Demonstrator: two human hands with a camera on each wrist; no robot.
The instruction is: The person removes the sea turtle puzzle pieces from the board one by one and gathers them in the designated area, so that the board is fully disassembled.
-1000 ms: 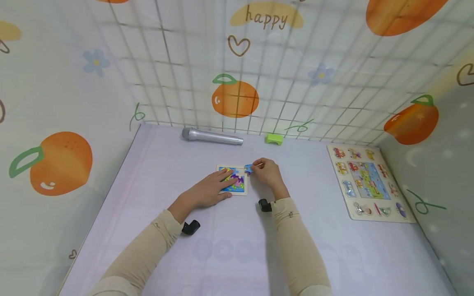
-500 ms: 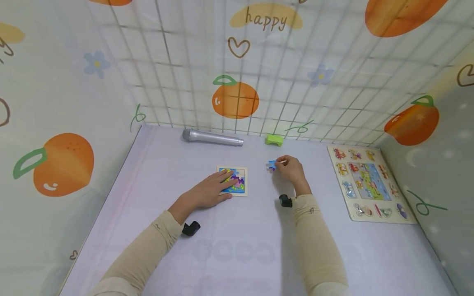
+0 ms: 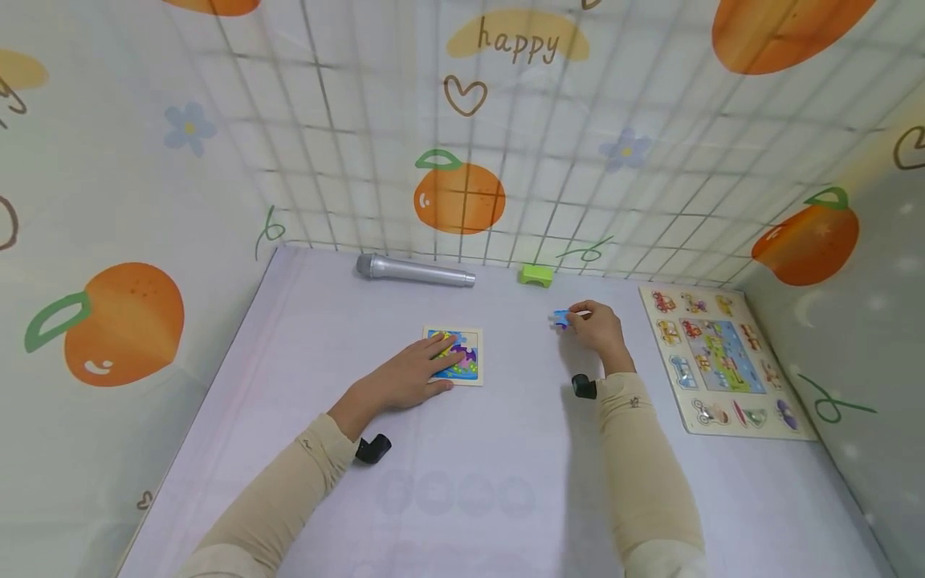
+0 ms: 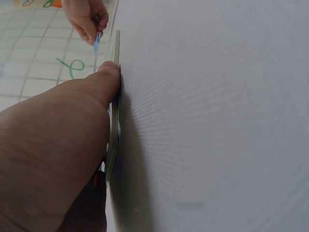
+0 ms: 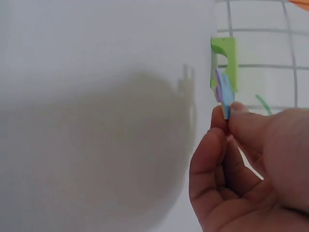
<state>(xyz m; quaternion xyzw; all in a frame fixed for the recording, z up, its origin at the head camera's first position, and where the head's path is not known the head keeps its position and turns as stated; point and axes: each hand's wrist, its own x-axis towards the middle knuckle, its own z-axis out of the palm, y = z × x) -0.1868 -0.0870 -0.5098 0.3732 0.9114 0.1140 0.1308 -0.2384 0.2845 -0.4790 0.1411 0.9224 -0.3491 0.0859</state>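
Note:
My left hand (image 3: 408, 376) rests with spread fingers on a small square jigsaw puzzle (image 3: 479, 357) in a pale frame, covering its left part. A gap shows at the puzzle's upper right corner. In the left wrist view the thumb lies along the edge of the puzzle board (image 4: 115, 123). My right hand (image 3: 598, 327) pinches a blue and purple puzzle piece (image 3: 560, 319) between thumb and fingertips, well to the right of the puzzle. The right wrist view shows the piece (image 5: 225, 89) raised over the table, its shadow falling on the white cloth.
A silver toy microphone (image 3: 422, 271) and a green arched block (image 3: 536, 276) lie along the back edge. At the right lies a larger wooden picture board (image 3: 666, 353) with vehicle pieces. Behind the table stands a grid wall covered by a printed cloth (image 3: 390, 120).
The right hand has carried the puzzle piece from the puzzle's upper right corner away to the right. The left hand has stayed in place on the puzzle.

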